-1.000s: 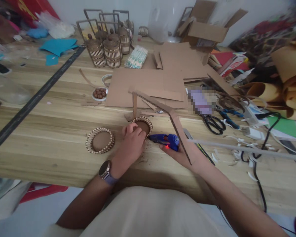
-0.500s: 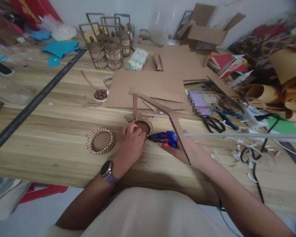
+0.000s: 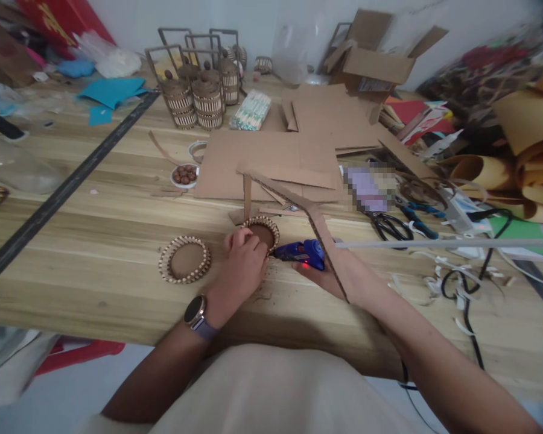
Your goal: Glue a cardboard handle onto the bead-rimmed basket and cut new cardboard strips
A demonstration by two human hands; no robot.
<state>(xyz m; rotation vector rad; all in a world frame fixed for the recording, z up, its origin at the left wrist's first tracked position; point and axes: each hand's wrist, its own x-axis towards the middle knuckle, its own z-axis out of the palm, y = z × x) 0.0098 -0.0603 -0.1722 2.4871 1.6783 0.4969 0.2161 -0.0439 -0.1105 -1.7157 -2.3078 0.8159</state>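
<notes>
A small round basket (image 3: 275, 228) with a brown base sits on the bench (image 3: 117, 241), near its front edge. The 2 hands are apart: the left hand (image 3: 247, 259) is clamped on the basket's near-left rim, and the right hand (image 3: 344, 274) is wrapped around a blue glue gun (image 3: 301, 254), its nozzle at the near-right rim; contact is unclear. A bent cardboard strip (image 3: 321, 228) passes over the gun. Left of the hands lies 1 similar ring (image 3: 207, 255). Beyond are cardboard sheets (image 3: 253, 154), a bowl of brown balls (image 3: 185, 175) and scissors (image 3: 391, 229).
</notes>
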